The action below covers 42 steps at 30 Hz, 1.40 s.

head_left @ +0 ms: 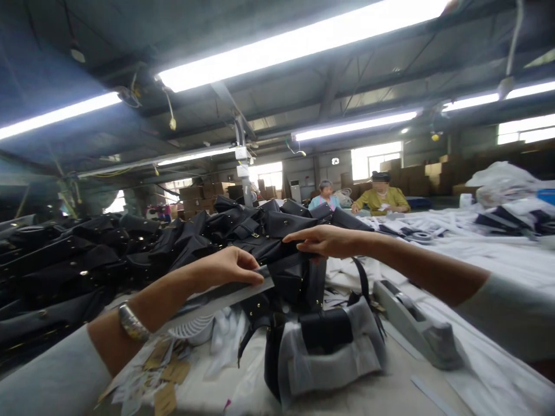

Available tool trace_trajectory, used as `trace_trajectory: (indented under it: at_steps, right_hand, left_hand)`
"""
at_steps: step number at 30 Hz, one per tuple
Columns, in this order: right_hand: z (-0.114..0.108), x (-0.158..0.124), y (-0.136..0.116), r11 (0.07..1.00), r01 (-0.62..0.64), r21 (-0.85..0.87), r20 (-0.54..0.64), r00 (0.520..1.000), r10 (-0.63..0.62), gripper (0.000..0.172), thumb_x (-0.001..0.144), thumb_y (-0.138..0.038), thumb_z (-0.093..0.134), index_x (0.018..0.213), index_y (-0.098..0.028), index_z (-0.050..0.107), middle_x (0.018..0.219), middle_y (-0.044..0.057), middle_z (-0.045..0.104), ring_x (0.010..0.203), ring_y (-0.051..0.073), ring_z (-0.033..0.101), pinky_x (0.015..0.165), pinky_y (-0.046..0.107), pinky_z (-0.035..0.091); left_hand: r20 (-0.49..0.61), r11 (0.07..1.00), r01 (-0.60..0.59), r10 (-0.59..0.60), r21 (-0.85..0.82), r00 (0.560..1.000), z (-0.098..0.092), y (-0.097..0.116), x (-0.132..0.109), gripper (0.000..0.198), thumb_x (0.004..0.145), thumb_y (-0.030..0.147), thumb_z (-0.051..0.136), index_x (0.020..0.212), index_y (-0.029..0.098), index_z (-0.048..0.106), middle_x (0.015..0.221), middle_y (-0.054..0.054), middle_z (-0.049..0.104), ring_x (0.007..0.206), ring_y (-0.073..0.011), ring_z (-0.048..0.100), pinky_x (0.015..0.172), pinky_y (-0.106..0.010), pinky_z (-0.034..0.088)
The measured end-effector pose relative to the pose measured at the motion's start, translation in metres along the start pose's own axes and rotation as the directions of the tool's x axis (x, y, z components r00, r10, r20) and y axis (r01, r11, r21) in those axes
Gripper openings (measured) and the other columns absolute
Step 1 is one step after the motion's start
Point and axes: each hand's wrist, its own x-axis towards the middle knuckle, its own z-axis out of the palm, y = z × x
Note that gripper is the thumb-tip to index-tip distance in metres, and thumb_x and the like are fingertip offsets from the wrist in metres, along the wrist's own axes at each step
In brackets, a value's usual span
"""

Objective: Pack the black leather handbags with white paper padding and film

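Note:
My left hand [234,267] is closed, thumb and fingers pinching a long translucent wrapping strip [217,301] with something dark along it. My right hand [329,240] is held in front of the pile of black bags [277,222], index finger stretched out and the other fingers curled. Dark material lies just below those fingers, and I cannot make out whether they grip it. Below both hands a black handbag [327,328] stands on the table, with translucent wrapping [329,372] around its front and side and its strap looped up.
A grey tape dispenser [418,326] stands right of the handbag. Brown tags [176,370] and a white coiled roll [193,328] lie at left. White strips [485,300] cover the right side. Two people [381,196] sit across the table.

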Motion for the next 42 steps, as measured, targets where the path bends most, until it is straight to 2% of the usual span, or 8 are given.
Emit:
trace_trajectory:
  at_steps: [4, 9, 14, 19, 24, 31, 35, 42]
  right_hand:
    - [0.008, 0.008, 0.001, 0.995, 0.025, 0.098, -0.012, 1.000, -0.024, 0.047, 0.095, -0.027, 0.054, 0.142, -0.021, 0.050, 0.068, -0.004, 0.058, 0.051, 0.007, 0.047, 0.053, 0.019, 0.043]
    - [-0.010, -0.018, 0.026, 0.999, -0.046, 0.026, -0.038, 0.998, 0.047, 0.056, 0.099, -0.047, 0.046, 0.145, -0.015, 0.045, 0.067, -0.001, 0.063, 0.061, 0.012, 0.057, 0.070, 0.027, 0.048]
    - [-0.012, -0.034, 0.055, 0.984, -0.101, 0.146, -0.111, 0.987, 0.117, 0.051, 0.095, -0.039, 0.053, 0.138, -0.012, 0.052, 0.059, -0.005, 0.053, 0.052, 0.009, 0.046, 0.055, 0.023, 0.041]
    - [-0.003, -0.032, 0.070, 0.987, 0.016, 0.157, -0.185, 0.983, 0.013, 0.044, 0.096, -0.039, 0.054, 0.131, -0.015, 0.059, 0.098, 0.005, 0.068, 0.081, 0.013, 0.060, 0.074, 0.025, 0.048]
    - [-0.010, -0.067, 0.109, 0.949, -0.165, 0.267, -0.075, 0.979, 0.191, 0.052, 0.095, -0.052, 0.051, 0.119, -0.009, 0.067, 0.075, 0.003, 0.066, 0.068, 0.013, 0.061, 0.069, 0.026, 0.048]
    - [0.013, -0.058, 0.129, 0.935, -0.109, 0.336, -0.188, 0.966, 0.180, 0.040, 0.094, -0.032, 0.057, 0.131, -0.016, 0.059, 0.083, 0.000, 0.065, 0.066, 0.009, 0.057, 0.066, 0.022, 0.048]
    - [0.015, -0.068, 0.140, 0.938, -0.097, 0.333, -0.274, 0.942, 0.195, 0.036, 0.097, -0.030, 0.050, 0.128, -0.015, 0.061, 0.096, 0.004, 0.068, 0.082, 0.013, 0.060, 0.077, 0.025, 0.048]
    - [0.020, -0.105, 0.168, 0.911, -0.163, 0.380, -0.249, 0.930, 0.270, 0.040, 0.092, -0.033, 0.056, 0.127, -0.014, 0.061, 0.070, -0.001, 0.064, 0.065, 0.013, 0.059, 0.065, 0.024, 0.046]
  left_hand:
    - [0.063, 0.997, -0.064, 0.067, -0.046, 0.996, 0.021, 0.022, 0.033, 0.041, 0.064, 0.050, 0.081, 0.087, 0.017, 0.074, 0.075, -0.001, 0.070, 0.064, -0.0148, 0.059, 0.061, -0.026, 0.045]
    - [0.090, 0.992, -0.102, 0.109, -0.077, 0.990, 0.027, 0.031, 0.055, 0.044, 0.064, 0.052, 0.081, 0.088, 0.016, 0.072, 0.079, -0.001, 0.070, 0.068, -0.0138, 0.059, 0.062, -0.024, 0.044]
    - [0.154, 0.994, -0.062, 0.075, -0.090, 0.985, 0.036, 0.032, 0.079, 0.047, 0.060, 0.052, 0.084, 0.090, 0.018, 0.072, 0.081, -0.001, 0.069, 0.068, -0.0129, 0.059, 0.059, -0.023, 0.042]
    - [0.213, 0.992, -0.093, 0.109, -0.087, 0.971, 0.056, 0.045, 0.104, 0.047, 0.060, 0.052, 0.084, 0.089, 0.018, 0.071, 0.078, 0.001, 0.066, 0.066, -0.0110, 0.055, 0.058, -0.022, 0.038]
    - [0.260, 0.999, -0.037, 0.038, -0.007, 0.965, 0.049, 0.039, 0.108, 0.049, 0.059, 0.051, 0.084, 0.093, 0.018, 0.071, 0.079, 0.001, 0.066, 0.065, -0.0114, 0.054, 0.056, -0.022, 0.035]
    - [0.318, 0.999, -0.034, 0.021, 0.035, 0.948, 0.080, 0.050, 0.140, 0.053, 0.057, 0.055, 0.084, 0.093, 0.020, 0.069, 0.073, 0.003, 0.062, 0.059, -0.0102, 0.048, 0.052, -0.022, 0.029]
    - [0.312, 0.997, -0.040, 0.016, 0.069, 0.950, 0.100, 0.050, 0.163, 0.055, 0.053, 0.056, 0.086, 0.089, 0.019, 0.067, 0.065, 0.006, 0.054, 0.054, -0.0082, 0.039, 0.048, -0.022, 0.022]
    - [0.342, 0.989, -0.030, -0.021, 0.142, 0.940, 0.107, 0.043, 0.177, 0.058, 0.052, 0.059, 0.084, 0.090, 0.019, 0.068, 0.065, 0.005, 0.057, 0.054, -0.0094, 0.041, 0.048, -0.024, 0.023]
